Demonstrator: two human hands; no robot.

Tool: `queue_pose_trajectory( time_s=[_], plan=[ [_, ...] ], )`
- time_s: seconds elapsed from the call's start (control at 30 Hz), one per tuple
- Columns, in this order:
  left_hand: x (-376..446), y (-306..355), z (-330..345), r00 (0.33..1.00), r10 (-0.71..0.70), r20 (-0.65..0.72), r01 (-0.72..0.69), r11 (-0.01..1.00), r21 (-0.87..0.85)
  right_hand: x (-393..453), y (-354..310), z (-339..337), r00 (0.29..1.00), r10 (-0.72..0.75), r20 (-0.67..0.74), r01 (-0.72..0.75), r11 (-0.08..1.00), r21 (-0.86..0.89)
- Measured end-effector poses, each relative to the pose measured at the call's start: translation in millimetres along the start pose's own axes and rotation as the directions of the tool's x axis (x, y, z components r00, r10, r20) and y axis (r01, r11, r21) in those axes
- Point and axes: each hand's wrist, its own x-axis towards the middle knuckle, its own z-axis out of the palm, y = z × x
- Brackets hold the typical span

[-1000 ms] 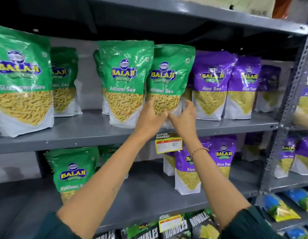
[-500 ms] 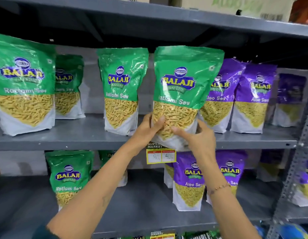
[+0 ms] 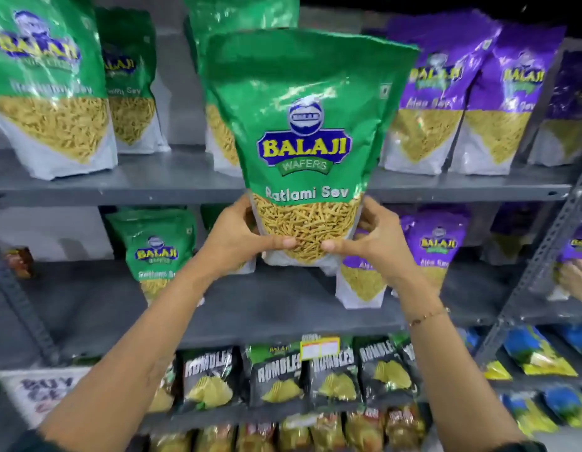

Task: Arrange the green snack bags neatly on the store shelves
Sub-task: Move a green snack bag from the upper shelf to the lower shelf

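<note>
This is a shop, seen at a stocked aisle of grey metal shelves [image 3: 172,187] with a slotted upright post at the right of the frame. Rows of identical green snack bags [image 3: 48,89] and purple snack bags [image 3: 433,93] stand facing out across the upper half. Black chip packets [image 3: 276,376] fill the lower centre beneath a yellow price tag [image 3: 320,347] clipped to the shelf edge.

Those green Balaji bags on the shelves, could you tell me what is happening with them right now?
A person holds one green Ratlami Sev bag upright in front of the shelves, off the upper shelf. The left hand and right hand grip its lower corners, thumbs across the clear window. Other green bags stand on that shelf to the left, purple Aloo Sev bags to the right.
</note>
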Motion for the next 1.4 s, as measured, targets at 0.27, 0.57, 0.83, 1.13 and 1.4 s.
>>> queue_pose_trajectory(
  time_s=[0.27,0.57,0.83,1.13,1.4],
  plan=[
    [-67,-79,-56,0.966,-0.244,-0.089,0.259,0.933,0.249,-20,75,94,0.941,0.286,0.182,-0.289,0.957,-0.010],
    [-99,-165,-61,0.930,-0.365,0.032,0.350,0.912,0.215,-43,142,140,0.843,0.473,0.255,-0.473,0.878,-0.065],
    [-58,-216,-32,0.898,-0.439,0.015,0.424,0.874,0.236,-17,204,136,0.788,0.584,0.194,-0.573,0.811,-0.114],
    [6,-250,-5,0.872,-0.488,-0.037,0.482,0.843,0.240,38,260,111,0.801,0.562,0.208,-0.563,0.824,-0.059],
    [18,-263,-3,0.840,-0.541,-0.027,0.541,0.834,0.112,51,280,110,0.777,0.575,0.257,-0.592,0.806,-0.014]
  ],
)
